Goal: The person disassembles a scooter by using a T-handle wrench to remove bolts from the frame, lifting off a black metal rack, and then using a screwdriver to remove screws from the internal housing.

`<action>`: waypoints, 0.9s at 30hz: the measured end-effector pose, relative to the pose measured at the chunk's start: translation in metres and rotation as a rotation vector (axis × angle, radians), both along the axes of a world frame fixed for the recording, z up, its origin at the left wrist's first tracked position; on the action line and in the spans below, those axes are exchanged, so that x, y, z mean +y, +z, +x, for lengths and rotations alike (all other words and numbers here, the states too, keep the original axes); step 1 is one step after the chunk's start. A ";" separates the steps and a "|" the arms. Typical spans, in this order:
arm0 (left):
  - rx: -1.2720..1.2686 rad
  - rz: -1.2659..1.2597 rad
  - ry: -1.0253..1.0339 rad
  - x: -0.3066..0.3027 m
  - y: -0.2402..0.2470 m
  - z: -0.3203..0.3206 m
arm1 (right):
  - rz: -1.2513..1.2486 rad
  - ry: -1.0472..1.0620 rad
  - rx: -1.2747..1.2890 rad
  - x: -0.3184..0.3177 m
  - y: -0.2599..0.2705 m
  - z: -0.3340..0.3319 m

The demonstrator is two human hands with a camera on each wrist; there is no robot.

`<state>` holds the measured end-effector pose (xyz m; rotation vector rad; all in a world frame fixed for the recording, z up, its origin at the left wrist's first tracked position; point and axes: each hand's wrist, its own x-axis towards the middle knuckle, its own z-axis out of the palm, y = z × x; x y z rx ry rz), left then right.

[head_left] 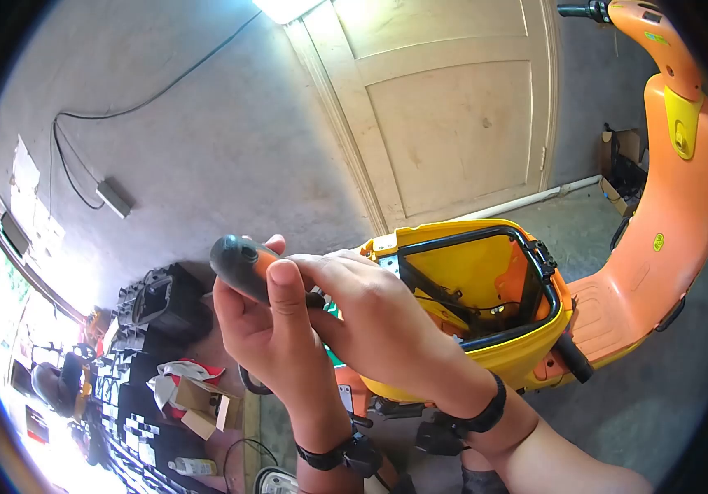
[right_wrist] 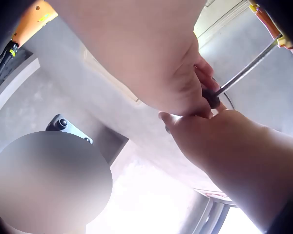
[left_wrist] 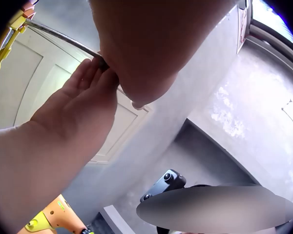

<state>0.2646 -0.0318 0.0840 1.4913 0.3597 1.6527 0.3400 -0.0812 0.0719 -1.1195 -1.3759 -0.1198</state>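
Steadying a screwdriver (head_left: pixel 243 267) between both hands looks like the step at hand. The left hand (head_left: pixel 274 342) curls round the black-and-orange handle, thumb along it; the right hand (head_left: pixel 383 309) pinches its shaft end. The metal shaft (left_wrist: pixel 63 37) runs towards orange and yellow parts; whether its tip touches them, I cannot tell. The next move would call for keeping handle and shaft in line. The scooter box's black rim (head_left: pixel 527 333) lies near the right forearm; more room seems open towards the wall (head_left: pixel 205 165).
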 end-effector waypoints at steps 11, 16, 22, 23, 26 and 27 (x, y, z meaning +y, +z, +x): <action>-0.006 0.030 -0.417 0.026 -0.001 -0.015 | -0.261 0.189 0.012 -0.010 0.006 0.015; -0.015 -0.110 -0.108 0.015 0.001 -0.007 | -0.014 -0.094 -0.047 -0.005 -0.001 0.010; -0.031 -0.041 -0.120 0.002 0.001 -0.001 | -0.031 -0.145 -0.059 -0.006 -0.001 0.002; -0.029 -0.040 -0.123 0.004 0.000 -0.002 | -0.072 -0.099 -0.017 -0.006 -0.001 0.005; -0.056 0.017 -0.107 0.013 -0.001 -0.007 | -0.105 0.020 0.051 -0.004 -0.001 0.010; -0.056 0.019 -0.108 0.014 0.001 -0.010 | -0.098 0.091 0.079 -0.004 0.003 0.011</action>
